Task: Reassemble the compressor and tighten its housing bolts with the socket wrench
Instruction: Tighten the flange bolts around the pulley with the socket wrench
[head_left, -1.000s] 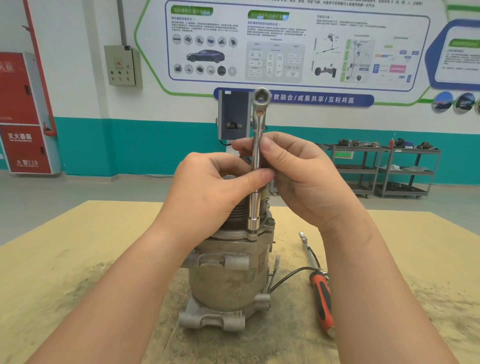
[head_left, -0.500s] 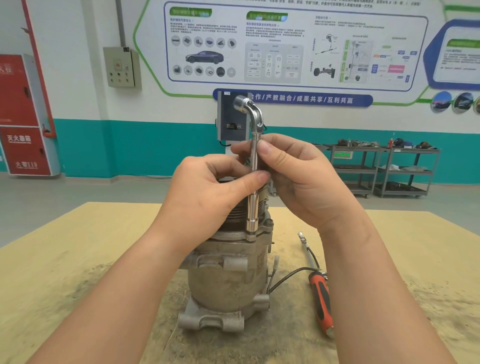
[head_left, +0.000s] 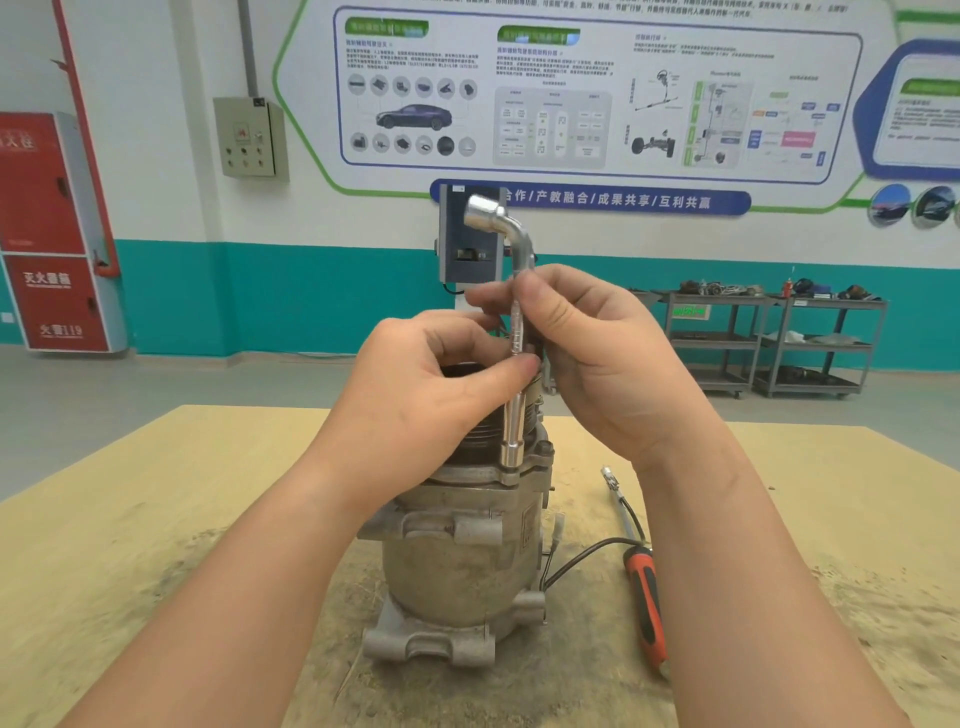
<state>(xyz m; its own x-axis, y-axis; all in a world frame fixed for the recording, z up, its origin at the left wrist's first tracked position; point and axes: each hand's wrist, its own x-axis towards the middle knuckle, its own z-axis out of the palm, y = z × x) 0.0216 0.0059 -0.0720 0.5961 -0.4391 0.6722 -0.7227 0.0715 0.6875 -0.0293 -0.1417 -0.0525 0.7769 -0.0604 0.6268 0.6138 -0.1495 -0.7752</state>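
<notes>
Though partly hidden, grimy upright compressor (head_left: 457, 571).

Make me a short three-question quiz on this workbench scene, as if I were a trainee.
1. True or false: the socket wrench stands upright on the compressor.
2. Which hands hold the wrench? A) left hand only B) right hand only C) both
3. What lies on the table right of the compressor?

Key:
1. True; its lower socket sits on a flange bolt.
2. C; both pinch the shaft.
3. A screwdriver with a red-and-black handle.
</notes>
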